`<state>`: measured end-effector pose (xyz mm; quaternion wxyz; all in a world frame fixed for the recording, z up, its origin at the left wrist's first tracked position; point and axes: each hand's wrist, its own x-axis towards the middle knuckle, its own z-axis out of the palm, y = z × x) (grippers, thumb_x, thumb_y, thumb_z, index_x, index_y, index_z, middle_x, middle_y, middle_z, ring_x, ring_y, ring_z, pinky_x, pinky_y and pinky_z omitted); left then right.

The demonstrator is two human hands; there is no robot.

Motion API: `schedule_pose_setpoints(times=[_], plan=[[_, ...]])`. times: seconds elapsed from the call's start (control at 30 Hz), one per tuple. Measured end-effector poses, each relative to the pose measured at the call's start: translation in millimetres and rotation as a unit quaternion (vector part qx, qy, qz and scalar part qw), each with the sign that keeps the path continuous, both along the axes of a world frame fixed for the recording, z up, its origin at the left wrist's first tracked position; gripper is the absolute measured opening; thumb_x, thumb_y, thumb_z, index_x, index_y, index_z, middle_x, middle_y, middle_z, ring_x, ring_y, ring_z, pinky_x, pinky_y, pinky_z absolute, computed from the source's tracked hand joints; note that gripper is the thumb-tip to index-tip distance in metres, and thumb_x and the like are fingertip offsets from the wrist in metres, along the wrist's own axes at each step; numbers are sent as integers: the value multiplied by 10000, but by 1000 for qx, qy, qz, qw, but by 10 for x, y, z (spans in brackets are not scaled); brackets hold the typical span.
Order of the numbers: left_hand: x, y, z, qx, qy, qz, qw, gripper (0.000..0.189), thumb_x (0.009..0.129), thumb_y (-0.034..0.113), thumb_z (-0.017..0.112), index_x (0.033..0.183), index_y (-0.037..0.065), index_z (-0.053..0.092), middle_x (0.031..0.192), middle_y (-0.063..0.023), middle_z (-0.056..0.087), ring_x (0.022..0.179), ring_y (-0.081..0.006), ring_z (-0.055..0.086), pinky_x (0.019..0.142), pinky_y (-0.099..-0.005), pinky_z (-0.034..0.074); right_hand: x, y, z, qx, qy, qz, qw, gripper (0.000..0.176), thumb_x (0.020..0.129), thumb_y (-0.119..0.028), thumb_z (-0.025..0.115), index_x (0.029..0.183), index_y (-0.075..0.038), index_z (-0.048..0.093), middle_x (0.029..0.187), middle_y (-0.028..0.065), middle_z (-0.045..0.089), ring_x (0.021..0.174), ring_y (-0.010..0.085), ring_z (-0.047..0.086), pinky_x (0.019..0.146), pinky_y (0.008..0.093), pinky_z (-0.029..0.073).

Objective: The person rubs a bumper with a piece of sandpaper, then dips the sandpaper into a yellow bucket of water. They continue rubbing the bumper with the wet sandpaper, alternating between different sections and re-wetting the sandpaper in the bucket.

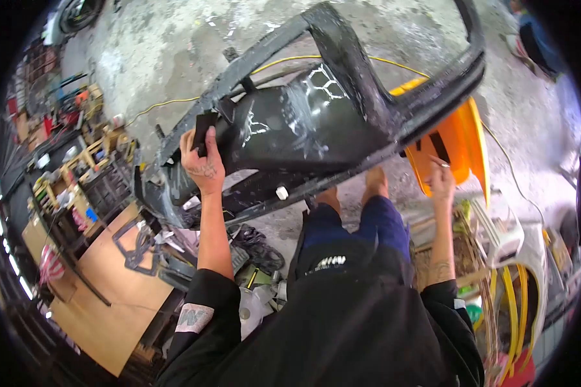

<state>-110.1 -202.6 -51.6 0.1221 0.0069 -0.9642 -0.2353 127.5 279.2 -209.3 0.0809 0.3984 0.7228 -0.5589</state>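
Note:
A large black frame-like panel, with pale smears and white hexagon outlines on its middle, spans the upper centre. My left hand grips a small dark block at the panel's left part, fingers wrapped round it. To the right, my right hand is raised with its fingers pinched on a small thin white stick, in front of an orange plastic chair. My right hand is apart from the panel. A small white piece is on the panel's lower edge.
A yellow cable runs over the concrete floor. A wooden board and piled tools and scraps lie at the left. A white plastic chair and yellow strips are at the right. Part of another person shows at the upper right.

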Motion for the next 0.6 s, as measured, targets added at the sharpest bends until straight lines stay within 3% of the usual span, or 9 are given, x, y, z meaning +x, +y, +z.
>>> schedule_pose_setpoints(times=[0.07,0.17,0.23,0.27,0.33,0.37,0.4,0.53,0.6], plan=[[9,-4,-19,-19,-24,16,999,229,948,154,755,1089,-24,720,1048,-152,684,937,-338,674,843,-388,526,575,761,-1449,-56,3,-20,998,303,1068,-201,552,1296,-79,709,811,6,659,610,78,552,555,231,451],[3,55,-10,-48,-31,24,998,232,960,170,751,1064,-33,712,1032,-138,675,914,-309,664,833,-361,519,481,1234,-2433,-104,-94,-26,990,323,1070,-242,543,1321,-92,680,800,14,656,615,89,569,568,234,470],[6,64,-34,-45,-54,44,997,215,977,173,742,1055,-25,710,1020,-113,683,904,-253,662,824,-331,513,571,1411,-3358,-278,-170,-79,942,345,1066,-279,544,1315,-76,668,853,26,681,638,124,599,602,252,507],[27,38,-52,-60,-54,49,995,215,977,173,742,1055,-25,710,1020,-113,683,904,-253,662,824,-331,513,569,1303,-3480,-292,-173,-72,938,345,1066,-279,544,1315,-76,668,853,26,681,638,124,599,602,252,507],[40,0,-84,-18,-71,75,994,208,984,166,738,1089,-12,712,1023,-95,698,906,-202,658,811,-313,510,543,1141,-3539,-30,-160,-2,987,341,1054,-298,575,1272,-55,670,925,32,687,738,141,616,672,239,521],[54,-14,-81,-36,-75,81,993,232,989,173,742,1128,-10,710,1007,-78,717,882,-148,648,776,-297,513,490,1060,-3545,13,-165,-2,986,316,1058,-299,568,1241,-59,662,915,32,676,743,142,609,672,244,514],[66,-13,-96,-45,-82,86,992,232,989,173,742,1128,-10,710,1007,-78,717,882,-148,648,776,-297,513,390,1039,-3523,-8,-163,-30,986,295,1062,-300,561,1210,-63,654,905,32,665,748,144,602,672,249,506],[49,-11,-153,-20,-14,130,991,390,913,323,841,795,-41,765,670,-37,692,606,-77,527,584,-276,422,147,892,-3019,-213,-125,-257,934,241,1079,-304,534,1087,-79,623,865,30,622,767,149,572,674,269,477],[53,94,-43,-80,-89,150,981,255,978,192,766,1084,-36,727,948,-51,722,791,-111,630,684,-257,494,37,763,-2409,-276,-94,-383,876,243,1088,-306,521,1025,-88,607,845,30,600,777,151,557,674,279,462]])
